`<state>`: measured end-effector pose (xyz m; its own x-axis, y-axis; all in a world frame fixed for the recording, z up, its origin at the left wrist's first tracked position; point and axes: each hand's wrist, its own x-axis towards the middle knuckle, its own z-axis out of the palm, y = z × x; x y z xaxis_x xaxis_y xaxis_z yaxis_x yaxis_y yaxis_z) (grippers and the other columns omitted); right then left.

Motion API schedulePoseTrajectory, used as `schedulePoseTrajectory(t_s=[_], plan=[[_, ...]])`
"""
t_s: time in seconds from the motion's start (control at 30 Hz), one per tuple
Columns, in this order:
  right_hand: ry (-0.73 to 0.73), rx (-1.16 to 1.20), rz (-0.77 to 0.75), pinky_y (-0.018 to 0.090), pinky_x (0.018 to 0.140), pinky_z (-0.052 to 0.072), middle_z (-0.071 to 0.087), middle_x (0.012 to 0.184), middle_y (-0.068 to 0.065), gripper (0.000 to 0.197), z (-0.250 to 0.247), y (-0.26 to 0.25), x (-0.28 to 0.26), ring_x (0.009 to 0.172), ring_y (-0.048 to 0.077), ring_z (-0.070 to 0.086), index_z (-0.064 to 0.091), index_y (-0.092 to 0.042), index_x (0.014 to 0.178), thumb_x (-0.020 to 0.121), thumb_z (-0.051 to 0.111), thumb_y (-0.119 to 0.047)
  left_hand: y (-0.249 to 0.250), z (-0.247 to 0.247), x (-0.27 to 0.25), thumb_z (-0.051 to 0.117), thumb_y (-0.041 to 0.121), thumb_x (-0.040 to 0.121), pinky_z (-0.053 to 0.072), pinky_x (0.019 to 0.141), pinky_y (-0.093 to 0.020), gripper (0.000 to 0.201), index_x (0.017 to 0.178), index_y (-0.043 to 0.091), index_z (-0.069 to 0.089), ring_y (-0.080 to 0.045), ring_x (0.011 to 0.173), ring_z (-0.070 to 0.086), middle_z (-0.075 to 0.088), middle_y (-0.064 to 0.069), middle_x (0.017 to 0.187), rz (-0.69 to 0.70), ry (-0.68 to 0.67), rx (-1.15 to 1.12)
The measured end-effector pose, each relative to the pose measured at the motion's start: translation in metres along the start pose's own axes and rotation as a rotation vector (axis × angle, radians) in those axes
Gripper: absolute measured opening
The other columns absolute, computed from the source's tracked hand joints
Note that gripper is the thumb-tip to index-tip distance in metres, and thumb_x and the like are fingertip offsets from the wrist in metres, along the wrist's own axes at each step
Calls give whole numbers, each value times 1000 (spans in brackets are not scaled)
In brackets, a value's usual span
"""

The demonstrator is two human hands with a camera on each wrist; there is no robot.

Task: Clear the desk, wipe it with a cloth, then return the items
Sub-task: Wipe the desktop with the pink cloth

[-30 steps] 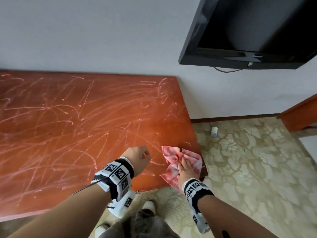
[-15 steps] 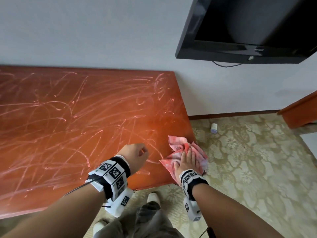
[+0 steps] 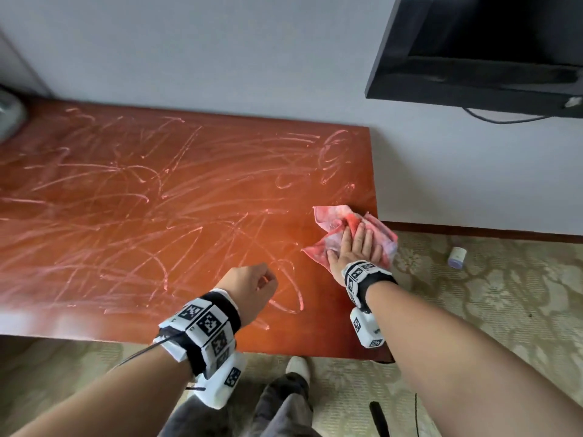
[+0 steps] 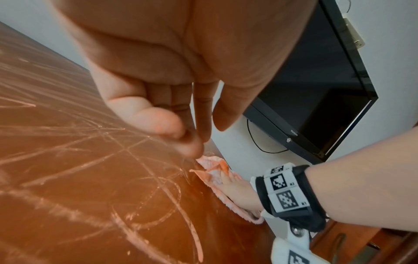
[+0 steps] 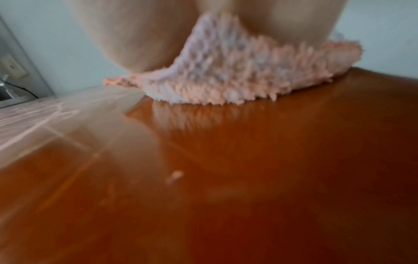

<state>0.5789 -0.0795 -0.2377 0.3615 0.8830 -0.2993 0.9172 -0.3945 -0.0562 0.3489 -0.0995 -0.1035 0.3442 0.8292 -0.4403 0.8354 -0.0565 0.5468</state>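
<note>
A red-brown wooden desk (image 3: 157, 216) is covered with pale scribbled streaks. A crumpled pink cloth (image 3: 334, 217) lies at the desk's right edge, partly overhanging it. My right hand (image 3: 356, 247) lies flat on the cloth and presses it to the wood with straight fingers. In the right wrist view the fluffy cloth (image 5: 226, 75) sits under the palm (image 5: 126, 35) on glossy desk (image 5: 226, 178). My left hand (image 3: 249, 285) hovers over the front of the desk, its fingers curled in with the thumb against them, holding nothing; the left wrist view shows it (image 4: 181, 116) and the cloth (image 4: 210, 171).
A black television (image 3: 489, 52) hangs on the wall above and right of the desk, its cable dangling. A small white and purple container (image 3: 456, 257) stands on the patterned carpet to the right. A grey object (image 3: 9, 115) sits at the desk's far left. My shoe (image 3: 298, 367) is below the front edge.
My right hand has slid the cloth away from me along the desk's right edge, toward the wall. The left hand has stayed curled over the front of the desk.
</note>
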Motion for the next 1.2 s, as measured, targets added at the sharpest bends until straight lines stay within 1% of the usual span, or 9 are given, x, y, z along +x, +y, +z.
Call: schedulePoseTrajectory(t_s=[0.2, 0.37, 0.57, 0.8, 0.9, 0.97, 1.03, 1.13, 1.2], plan=[[38, -55, -90, 46, 117, -2, -2, 159, 11, 80, 18, 25, -59, 148, 27, 4, 7, -17, 150, 80, 6, -57, 5, 19, -18, 47, 29, 94, 42, 56, -19, 18, 95, 21, 63, -9, 67, 56, 66, 5, 86, 55, -41, 67], [-54, 9, -20, 50, 109, 23, 31, 153, 17, 76, 41, 29, -139, 140, 32, 31, 49, -10, 139, 79, 31, -52, -5, 36, -33, 44, 29, 94, 50, 73, -28, 21, 99, 19, 62, -20, 85, 62, 67, 1, 95, 90, -108, 117], [37, 4, 29, 51, 114, 9, -4, 160, 12, 79, 57, 10, -173, 148, 26, -8, 33, -8, 144, 77, 35, -50, -12, 89, -51, 41, 26, 95, 51, 86, -31, 29, 119, 18, 56, -21, 101, 61, 63, -3, 116, 210, -196, 167], [-23, -31, -62, 50, 111, 9, 24, 153, 15, 80, 56, 9, -166, 139, 32, 27, 32, -14, 141, 70, 35, -51, 4, 118, -37, 38, 24, 98, 16, 119, -31, 57, 150, 16, 17, -20, 145, 14, 18, 1, 157, 254, -53, 242], [-58, -11, -153, 49, 111, 27, 23, 156, 13, 86, 42, 28, -155, 143, 29, 28, 27, -15, 148, 71, 34, -54, 12, 133, -31, 32, 24, 100, 0, 119, -37, 68, 151, 13, -12, -21, 146, -17, -21, -1, 158, 253, -122, 437], [-56, -9, -309, 48, 117, 11, 4, 159, 10, 94, 28, 51, -150, 148, 27, 9, 13, -11, 153, 74, 24, -61, 16, 150, -29, 34, 23, 100, -5, 118, -39, 72, 150, 14, -16, -19, 141, -27, -32, 0, 152, 259, -157, 507], [-170, -42, -371, 42, 115, -8, -12, 157, 5, 87, 13, 73, -151, 149, 26, -4, 7, -14, 154, 81, 23, -59, 20, 163, -30, 39, 20, 98, -4, 118, -39, 75, 150, 15, -14, -20, 144, -24, -33, 1, 152, 239, -200, 532], [-148, -134, -422, 42, 104, 41, 49, 142, 9, 65, -4, 99, -142, 125, 29, 47, 63, -21, 124, 67, 73, -51, 25, 161, -28, 46, 8, 91, 25, 115, -39, 70, 151, 16, 11, -30, 141, 17, -5, -4, 159, 195, -167, 556], [-168, -100, -420, 41, 97, 45, 52, 130, 5, 45, -19, 105, -134, 117, 28, 50, 64, -22, 117, 76, 73, -37, 28, 151, -25, 46, 8, 90, 41, 101, -38, 48, 136, 15, 37, -30, 123, 41, 27, -8, 147, 144, -170, 518]])
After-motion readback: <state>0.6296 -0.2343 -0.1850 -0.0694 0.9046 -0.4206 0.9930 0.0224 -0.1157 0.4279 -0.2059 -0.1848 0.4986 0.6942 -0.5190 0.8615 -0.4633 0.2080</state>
